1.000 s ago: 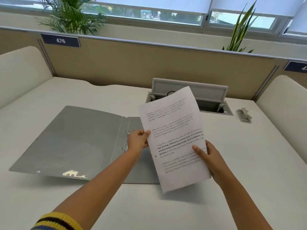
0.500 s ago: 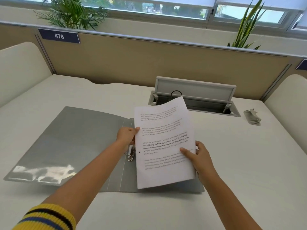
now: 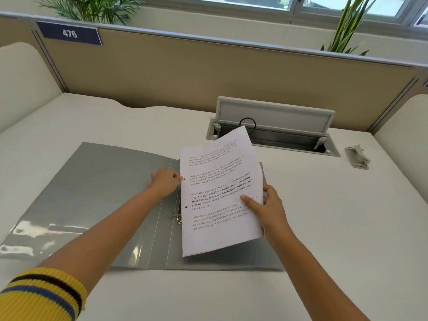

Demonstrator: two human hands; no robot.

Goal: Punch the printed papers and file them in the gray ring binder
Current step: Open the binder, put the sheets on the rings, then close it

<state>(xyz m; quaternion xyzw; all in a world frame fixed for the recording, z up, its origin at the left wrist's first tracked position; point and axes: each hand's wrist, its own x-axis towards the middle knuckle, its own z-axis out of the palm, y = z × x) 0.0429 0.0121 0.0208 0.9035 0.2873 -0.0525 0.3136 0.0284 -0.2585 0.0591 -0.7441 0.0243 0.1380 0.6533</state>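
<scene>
The gray ring binder (image 3: 92, 195) lies open on the white desk, its metal rings (image 3: 177, 216) at the spine. A thin stack of printed papers (image 3: 220, 193) with two punched holes along its left edge hangs low over the binder's right half, left edge near the rings. My left hand (image 3: 164, 181) pinches the papers' left edge beside the upper hole. My right hand (image 3: 266, 209) grips the right edge, thumb on top of the text.
A gray hole punch (image 3: 357, 157) sits at the right of the desk. An open cable hatch (image 3: 273, 135) with a raised lid lies behind the papers. Tan partition panels ring the desk (image 3: 347, 228); potted plants stand behind them.
Both hands have brought the papers down and left, from upright in front of me to low over the binder's right half, the punched edge now at the rings.
</scene>
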